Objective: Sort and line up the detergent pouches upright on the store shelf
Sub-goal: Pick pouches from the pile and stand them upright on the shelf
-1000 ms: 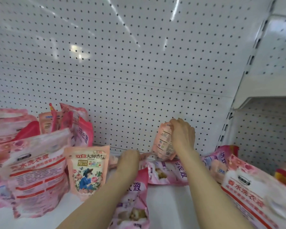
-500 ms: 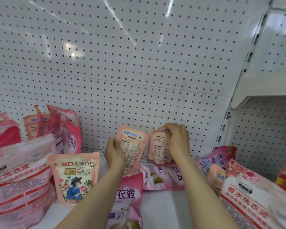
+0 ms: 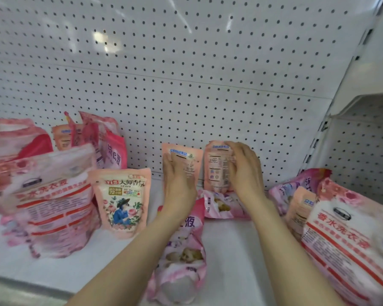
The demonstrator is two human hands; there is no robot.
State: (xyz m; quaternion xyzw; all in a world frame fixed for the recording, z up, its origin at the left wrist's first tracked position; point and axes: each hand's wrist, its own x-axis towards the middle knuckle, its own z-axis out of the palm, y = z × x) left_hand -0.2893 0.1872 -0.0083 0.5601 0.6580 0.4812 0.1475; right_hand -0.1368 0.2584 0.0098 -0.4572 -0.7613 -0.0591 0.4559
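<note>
Left hand [image 3: 177, 180] presses flat on the first peach pouch [image 3: 182, 152], right hand [image 3: 244, 171] curls round the second peach pouch [image 3: 216, 171] (both upright just behind the hands), and these floppy bags might flop over if let go too fast.

A white pegboard [image 3: 186, 74] dotted with dark holes formed the back wall, and bright streaks of reflected light [image 3: 104, 40] lay across it. Below ran a white shelf [image 3: 228, 239] with a grey front edge. At right, a slotted upright [image 3: 318, 138] separated it from a neighbouring bay [image 3: 367, 155], also pegboard-backed.
</note>
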